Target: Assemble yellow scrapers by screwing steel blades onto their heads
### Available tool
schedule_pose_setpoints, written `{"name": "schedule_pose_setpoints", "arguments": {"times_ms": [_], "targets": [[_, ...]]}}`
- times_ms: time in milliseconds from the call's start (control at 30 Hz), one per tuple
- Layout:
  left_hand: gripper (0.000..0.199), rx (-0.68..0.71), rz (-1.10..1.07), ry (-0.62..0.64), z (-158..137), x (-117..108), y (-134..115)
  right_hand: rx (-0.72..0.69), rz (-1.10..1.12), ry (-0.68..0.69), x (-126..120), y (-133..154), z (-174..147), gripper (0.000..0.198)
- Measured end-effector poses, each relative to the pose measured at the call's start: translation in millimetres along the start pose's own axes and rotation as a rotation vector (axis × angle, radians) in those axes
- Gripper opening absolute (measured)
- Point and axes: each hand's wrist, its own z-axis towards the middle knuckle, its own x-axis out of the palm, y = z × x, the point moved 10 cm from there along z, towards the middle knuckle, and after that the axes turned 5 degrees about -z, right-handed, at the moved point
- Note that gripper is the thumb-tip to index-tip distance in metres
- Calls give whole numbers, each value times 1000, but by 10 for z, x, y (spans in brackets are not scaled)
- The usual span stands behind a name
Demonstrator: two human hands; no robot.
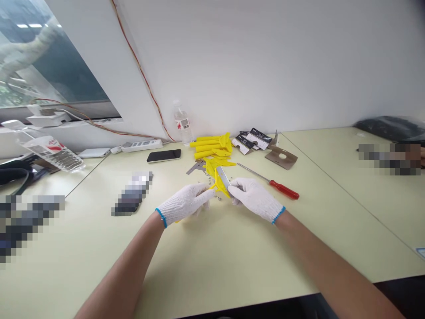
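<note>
My left hand, in a white knitted glove, is closed around the handle of a yellow plastic scraper with a forked head. A flat metal blade lies along the head's right side, pinched at its lower end by my gloved right hand. Whether the blade is fixed to the head I cannot tell. Small metal fasteners are scattered on the table just beneath. Beyond my hands is a pile of yellow scraper handles, with loose yellow head pieces and grey blades in front of it.
A red-handled screwdriver lies right of my right hand. Behind it are a brown sheet and black-and-white cards. A phone, a water bottle and a power strip sit toward the wall. Another bottle leans at left.
</note>
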Motion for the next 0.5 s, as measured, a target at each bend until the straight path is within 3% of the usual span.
{"name": "schedule_pose_setpoints", "arguments": {"times_ms": [233,500], "targets": [[51,-62,-7,9,-30,-68,22,34,-64,-142,-151,-133,-3,46],[58,-122,-38,-101,-100,-393,47,-91,-49,-323,-497,-325,154,48]]}}
